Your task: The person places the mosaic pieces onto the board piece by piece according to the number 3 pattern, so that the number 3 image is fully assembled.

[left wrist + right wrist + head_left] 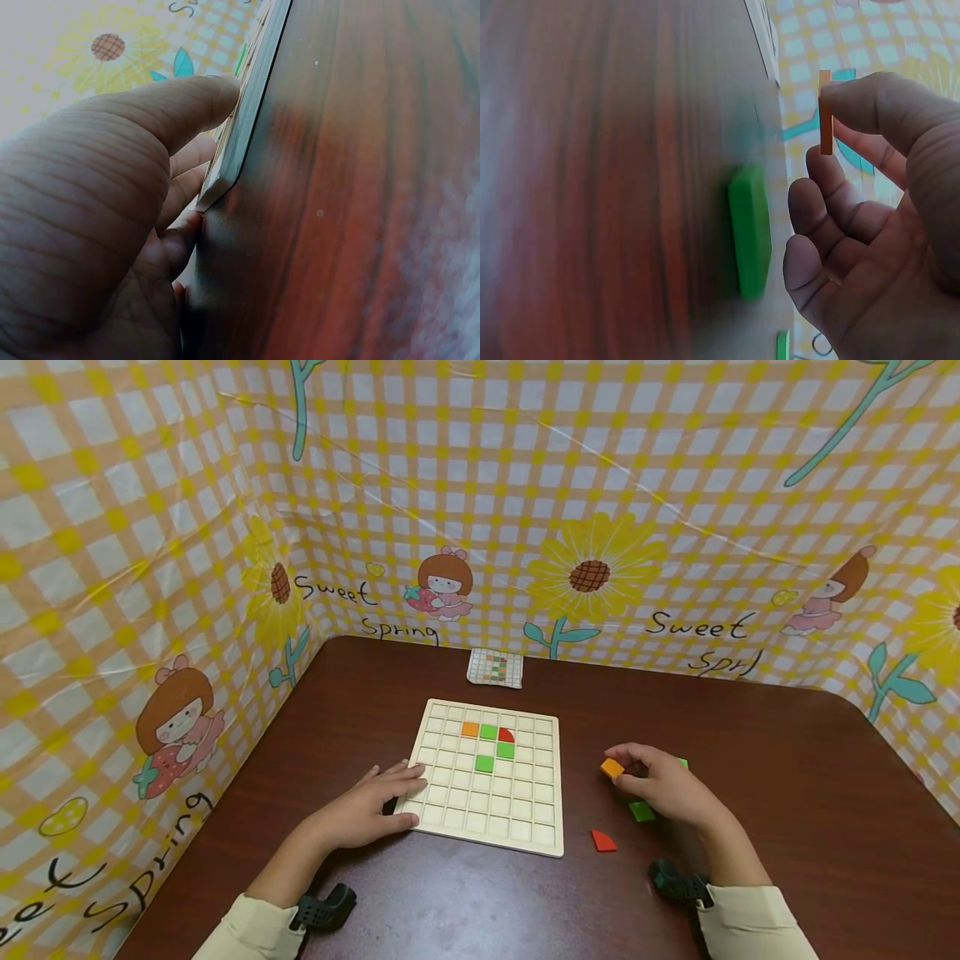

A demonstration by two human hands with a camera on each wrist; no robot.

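Observation:
My right hand [663, 785] pinches an orange square tile [612, 767] between thumb and fingers, a little right of the board; the right wrist view shows the tile [826, 112] edge-on, off the table. My left hand [371, 806] rests on the left edge of a pale wooden grid board [517, 835], fingers spread and thumb on its near left corner. On the board sit an orange square [470, 728], several green squares [488, 732] and a red quarter-circle [506, 736]. Below my right hand lies a green tile [642, 812], with another green tile [683, 762] partly hidden behind it.
A red quarter-circle tile [603, 841] lies on the dark wooden table [465, 902] between the board and my right wrist. Behind the board is a small pattern card [495, 668] with coloured squares. A checked, flower-printed cloth [480, 485] encloses the table at the back and left.

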